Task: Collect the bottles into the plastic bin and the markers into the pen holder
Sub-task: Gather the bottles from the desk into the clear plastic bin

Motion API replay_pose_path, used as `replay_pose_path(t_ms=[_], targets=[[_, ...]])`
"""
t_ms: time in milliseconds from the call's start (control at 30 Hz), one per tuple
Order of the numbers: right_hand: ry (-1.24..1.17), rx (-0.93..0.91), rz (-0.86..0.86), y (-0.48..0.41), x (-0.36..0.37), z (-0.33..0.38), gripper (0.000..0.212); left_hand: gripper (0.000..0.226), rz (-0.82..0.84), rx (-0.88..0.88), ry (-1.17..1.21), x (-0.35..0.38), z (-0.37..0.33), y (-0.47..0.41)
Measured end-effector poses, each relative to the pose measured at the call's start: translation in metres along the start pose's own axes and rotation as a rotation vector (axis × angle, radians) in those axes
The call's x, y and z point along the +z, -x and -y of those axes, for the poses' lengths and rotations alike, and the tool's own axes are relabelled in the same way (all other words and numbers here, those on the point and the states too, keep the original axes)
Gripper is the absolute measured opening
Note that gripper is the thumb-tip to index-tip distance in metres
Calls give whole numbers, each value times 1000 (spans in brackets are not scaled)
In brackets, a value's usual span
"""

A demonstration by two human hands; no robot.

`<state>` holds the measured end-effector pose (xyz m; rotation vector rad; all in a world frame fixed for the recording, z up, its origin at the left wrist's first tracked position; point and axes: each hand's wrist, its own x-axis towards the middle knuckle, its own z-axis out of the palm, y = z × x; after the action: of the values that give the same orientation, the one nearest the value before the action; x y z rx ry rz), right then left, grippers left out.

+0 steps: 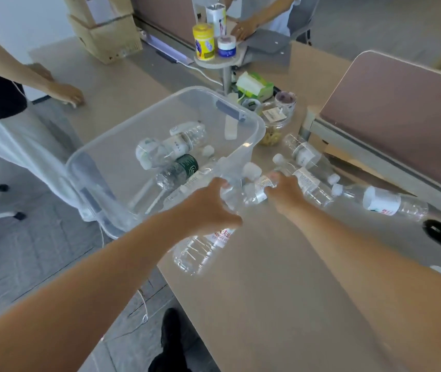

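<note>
Both hands are gathering bottles at the bin's near right corner; the bottle step is in hand, markers not yet begun.

Left hand [211,204] is closed round a clear bottle [203,251] hanging over the desk's [281,277] left edge; right hand [283,193] grips a second bottle [305,181] lying on the desk by the bin [251,124]. Several bottles already lie inside; two more rest toward the right edge. Next, I judge, lift both over the rim, which is close. No markers or holder can be made out.
</note>
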<state>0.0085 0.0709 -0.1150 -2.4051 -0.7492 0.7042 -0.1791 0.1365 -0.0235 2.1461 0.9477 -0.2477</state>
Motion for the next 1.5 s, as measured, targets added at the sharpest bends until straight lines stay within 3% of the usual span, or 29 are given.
replay_pose_path(t_ms=[100,167,233,333,433,567,700,900,1033,1233,1500], targets=[[173,29,173,-19,5,23,57,78,-70,38,35,-35,-6,8],[262,28,270,-26,9,30,54,82,-111,34,27,-50,-4,10],[231,50,368,-28,19,27,52,84,-144,31,21,-60,0,10],[193,83,405,-25,36,18,67,83,-212,26,39,-69,7,7],[295,54,327,-12,44,10,61,81,-268,9,95,-75,10,1],[98,102,294,8,40,-1,40,80,-388,-14,164,-88,16,-15],[3,70,170,25,10,11,47,104,-375,-57,156,-113,34,-43],[-219,29,-34,55,-44,67,78,91,-260,24,66,-121,70,-81],[-478,-10,-214,68,-49,109,81,90,-161,76,-39,-118,83,-99],[-684,61,-277,59,-26,161,86,93,-133,147,-96,-125,99,-116],[-575,126,-293,45,30,202,78,78,-248,284,-1,-168,95,-125]])
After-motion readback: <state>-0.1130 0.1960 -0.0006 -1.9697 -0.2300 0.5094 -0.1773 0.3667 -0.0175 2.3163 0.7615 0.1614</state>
